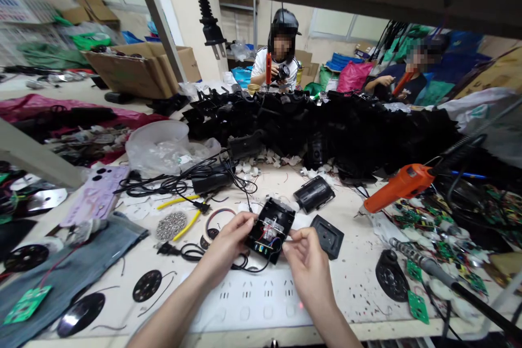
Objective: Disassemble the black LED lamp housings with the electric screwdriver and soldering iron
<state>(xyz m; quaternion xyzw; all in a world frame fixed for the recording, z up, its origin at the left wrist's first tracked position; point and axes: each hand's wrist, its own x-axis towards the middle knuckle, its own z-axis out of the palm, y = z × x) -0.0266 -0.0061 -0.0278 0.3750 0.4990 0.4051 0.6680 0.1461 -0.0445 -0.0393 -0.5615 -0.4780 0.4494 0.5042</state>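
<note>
My left hand grips the left edge of an open black plastic housing, thumb on top. Inside the housing show a small circuit board, red and blue wires and a clear part. At the housing's right edge, my right hand has its thumb and forefinger closed on it; the exact contact is partly hidden. A black power cord with a plug runs by the housing. Just right lies a flat black cover, and behind it a rounded black casing. Below the hands is a white power strip.
Left of the hands are a pile of screws and a yellow-handled tool. An orange electric screwdriver hangs at right, near many circuit boards. Black casings are heaped behind. Two people sit across; a plug dangles overhead.
</note>
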